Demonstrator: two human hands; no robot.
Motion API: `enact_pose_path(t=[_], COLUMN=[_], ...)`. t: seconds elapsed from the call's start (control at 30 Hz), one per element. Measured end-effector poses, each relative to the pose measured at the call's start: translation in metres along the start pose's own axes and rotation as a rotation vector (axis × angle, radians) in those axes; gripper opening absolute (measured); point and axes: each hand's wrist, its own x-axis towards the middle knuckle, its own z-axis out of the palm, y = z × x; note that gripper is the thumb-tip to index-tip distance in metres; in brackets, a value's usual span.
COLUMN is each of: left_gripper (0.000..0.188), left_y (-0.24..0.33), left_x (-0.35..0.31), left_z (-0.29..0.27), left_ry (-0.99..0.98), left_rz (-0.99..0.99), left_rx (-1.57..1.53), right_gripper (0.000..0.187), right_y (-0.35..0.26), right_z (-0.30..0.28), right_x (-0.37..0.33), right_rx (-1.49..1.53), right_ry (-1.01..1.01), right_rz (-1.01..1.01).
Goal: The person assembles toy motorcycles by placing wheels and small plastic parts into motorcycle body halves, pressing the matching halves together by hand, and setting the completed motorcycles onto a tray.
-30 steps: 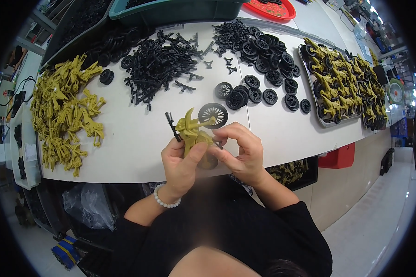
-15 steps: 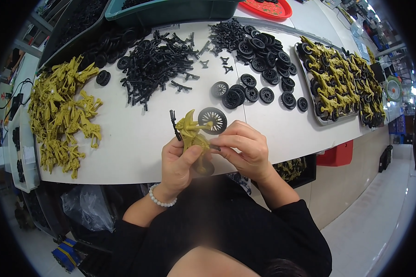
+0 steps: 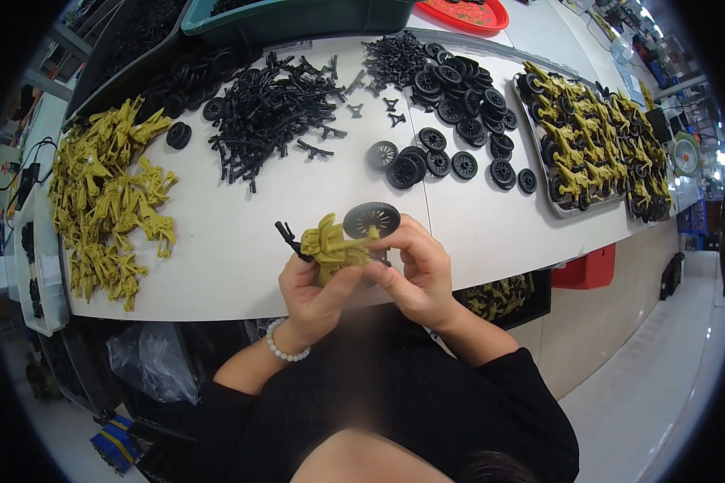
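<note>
Head view: left hand [image 3: 314,294] clasped an olive-yellow plastic toy cannon body [image 3: 334,245] above the white table's [image 3: 242,241] near edge. Right hand [image 3: 419,270] pinched its axle, at 3 o'clock of it. 1 black spoked plastic wheel [image 3: 370,217] sat mounted at 1 o'clock.

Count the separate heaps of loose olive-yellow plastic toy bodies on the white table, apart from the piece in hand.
2: one heap of loose olive-yellow plastic toy bodies at the table's left edge, another, wheeled ones, on the grey tray at right. More may be hidden.
</note>
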Motion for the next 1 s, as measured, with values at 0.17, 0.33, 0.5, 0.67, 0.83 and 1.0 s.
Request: enact_pose_path(t=[0.17, 0.33, 0.5, 0.67, 0.83, 1.0], left_gripper=[0.033, 0.031, 0.023, 0.026, 0.03, 0.03], left_y=[-0.001, 0.0, -0.003, 0.0, 0.002, -0.004], left_x=[-0.003, -0.002, 0.0, 0.008, 0.013, 0.007], left_z=[0.0, -0.002, 0.004, -0.006, -0.004, -0.003], left_ry=[0.007, 0.003, 0.149, 0.032, -0.052, 0.01], left_rz=[0.072, 0.051, -0.094, -0.161, -0.227, -0.162], left_rx=[0.114, 0.257, 0.0, -0.094, -0.252, -0.191], right_gripper=[0.018, 0.016, 0.022, 0.027, 0.028, 0.024], right_y=[0.006, 0.009, 0.011, -0.006, -0.008, -0.005], right_z=[0.004, 0.006, -0.002, -0.007, -0.007, -0.006], right_x=[-0.001, -0.006, 0.005, 0.01, 0.009, 0.006], right_rx=[0.088, 0.149, 0.095, 0.065, 0.019, -0.062], right_ry=[-0.007, 0.015, -0.084, -0.13, -0.102, -0.078], right_rz=[-0.001, 0.065, 0.113, 0.16, 0.133, 0.041])
